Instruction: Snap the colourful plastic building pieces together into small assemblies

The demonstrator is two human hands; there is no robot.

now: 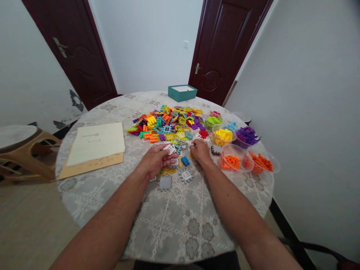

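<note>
My left hand point(157, 159) is closed, thumb on top, around white window-grid pieces point(170, 149) near the front of a toy-block pile. To its right my right hand point(200, 150) has its fingers drawn together at the pile's edge, by small white and grey pieces; what they pinch is too small to make out. In front of the hands lie a grey square plate point(165, 183), a grey notched piece with a white grid point(186, 175), a blue block point(185, 161) and a yellow notched piece point(168, 171). A dark notched piece point(215, 150) is beside my right hand.
Mixed colourful blocks point(168, 122) are heaped mid-table. On the right, clear bowls hold yellow point(223, 136), orange point(232, 162), purple point(247, 135) and green pieces point(213, 120). A green box point(182, 93) stands at the back; paper point(97, 142) on a board point(92, 165) lies left.
</note>
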